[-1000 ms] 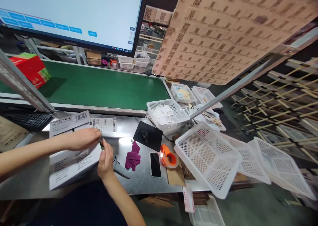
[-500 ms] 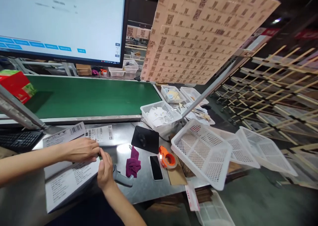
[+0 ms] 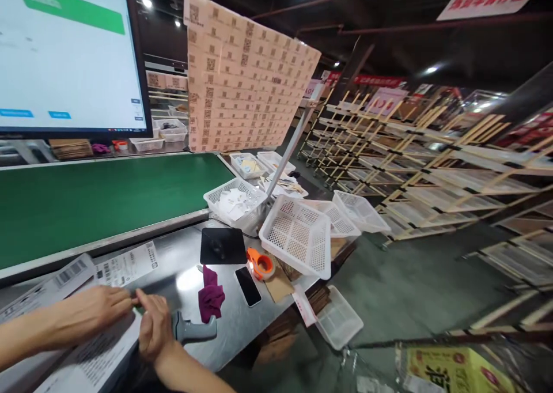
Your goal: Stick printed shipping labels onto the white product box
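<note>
My left hand (image 3: 93, 312) lies over a white printed package (image 3: 97, 355), its fingers bent together at the package's upper right edge. My right hand (image 3: 155, 327) meets it fingertip to fingertip, fingers curled, with a small dark and green bit between the two hands that is too small to name. A shipping label sheet (image 3: 127, 264) lies just above. To the right of my right hand are a grey handheld scanner (image 3: 196, 329) and a purple cloth (image 3: 211, 295).
Right of the cloth are a phone (image 3: 248, 286), an orange tape dispenser (image 3: 260, 263) and a black pad (image 3: 222, 246). White baskets (image 3: 296, 237) stand at the table's right end. A green conveyor (image 3: 108, 194) runs behind, below a monitor (image 3: 73, 64).
The view has swung to the right, so the hands and table sit further left and more racks show. Both hands remain together at the package edge.
</note>
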The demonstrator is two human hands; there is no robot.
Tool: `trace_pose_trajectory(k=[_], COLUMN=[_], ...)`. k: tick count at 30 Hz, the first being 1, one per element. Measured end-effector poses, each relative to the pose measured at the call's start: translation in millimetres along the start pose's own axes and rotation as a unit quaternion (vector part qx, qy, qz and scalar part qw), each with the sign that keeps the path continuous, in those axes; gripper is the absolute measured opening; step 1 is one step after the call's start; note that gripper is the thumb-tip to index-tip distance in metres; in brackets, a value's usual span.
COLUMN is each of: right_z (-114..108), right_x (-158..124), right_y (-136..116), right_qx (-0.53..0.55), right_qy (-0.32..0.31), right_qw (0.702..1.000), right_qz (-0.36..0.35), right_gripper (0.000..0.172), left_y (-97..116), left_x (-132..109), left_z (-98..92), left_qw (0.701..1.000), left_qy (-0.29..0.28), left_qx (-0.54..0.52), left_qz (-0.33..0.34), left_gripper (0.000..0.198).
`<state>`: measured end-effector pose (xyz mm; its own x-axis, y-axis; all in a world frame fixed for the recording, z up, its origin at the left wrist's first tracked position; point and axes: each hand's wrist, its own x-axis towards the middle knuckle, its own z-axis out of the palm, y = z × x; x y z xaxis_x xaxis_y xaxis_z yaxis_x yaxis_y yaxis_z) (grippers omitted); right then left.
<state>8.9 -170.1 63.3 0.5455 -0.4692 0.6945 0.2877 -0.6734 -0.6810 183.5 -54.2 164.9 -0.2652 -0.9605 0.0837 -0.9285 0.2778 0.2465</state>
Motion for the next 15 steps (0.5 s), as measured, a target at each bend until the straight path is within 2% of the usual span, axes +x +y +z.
trace_pose_trajectory(k=[2,5,7,11,15], right_z=[-2,-7,-9,-6,-2], right_x=[0,2,3,0,-3], right_y=[1,2,2,3,2], right_qx=[0.007,0.021,0.027,0.025,0.011], right_qy=[0.005,-0.034,-0.055,-0.046,-0.056], right_qw=[1.000,0.999,0.997,0.999,0.998], right_qz=[0.009,0.036,0.040,0.014,0.000], right_gripper=[0.054,0.057,0.059,0.057,0.056], left_y=[1,3,2,2,12], left_x=[7,19,22,13,7], left_z=[-6.5,-14.1,-11.7,0.7,-5.9], left_qw=[0.999,0.989,0.989,0.997,1.000], left_qy=[-0.021,-0.092,-0.113,-0.050,0.017], left_qx=[0.037,0.050,0.022,-0.025,-0.006], left_qz=[-0.031,-0.104,-0.096,-0.047,-0.011], left_gripper=[0.028,0.031,0.036,0.045,0.039])
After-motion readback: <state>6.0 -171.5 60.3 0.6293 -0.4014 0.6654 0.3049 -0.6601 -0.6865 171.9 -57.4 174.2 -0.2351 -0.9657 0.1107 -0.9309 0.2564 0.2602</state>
